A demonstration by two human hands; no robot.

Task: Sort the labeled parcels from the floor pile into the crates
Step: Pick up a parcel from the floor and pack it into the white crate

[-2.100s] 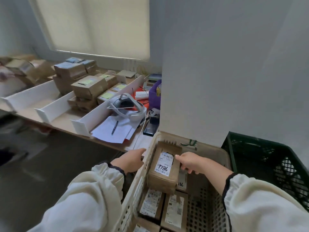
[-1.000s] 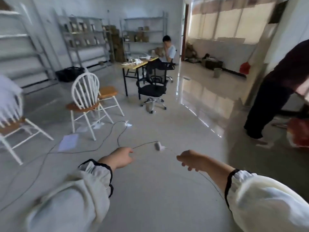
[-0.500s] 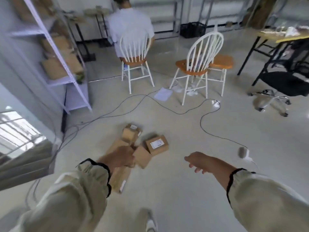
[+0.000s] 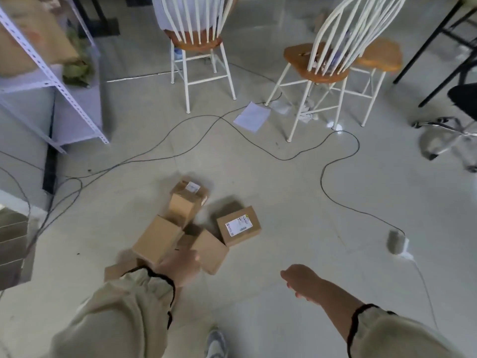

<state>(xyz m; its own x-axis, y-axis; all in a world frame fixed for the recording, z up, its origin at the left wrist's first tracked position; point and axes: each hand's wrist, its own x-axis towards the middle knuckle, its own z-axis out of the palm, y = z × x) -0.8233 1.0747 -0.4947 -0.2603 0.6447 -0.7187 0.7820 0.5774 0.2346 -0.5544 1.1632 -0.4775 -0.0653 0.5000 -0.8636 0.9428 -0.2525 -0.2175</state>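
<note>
White chairs [image 4: 198, 45], a paper sheet [image 4: 251, 116] and cables [image 4: 340, 156] on the floor.

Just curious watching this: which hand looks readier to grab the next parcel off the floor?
Probably the left hand: it hangs right over the parcels, while the right hand is out over bare floor, apart from them.

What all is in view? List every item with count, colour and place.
boxes: about five, brown cardboard, piled on the floor at centre; two show white labels
chairs: three, white with wooden seats, at the back
sheet of paper: one, white, on the floor by the chairs
cable: black, snaking across the floor
shelf: one, pale metal, far left
shoe: one, pale, bottom edge
left hand: over the pile, blurred
right hand: empty, above bare floor
</note>
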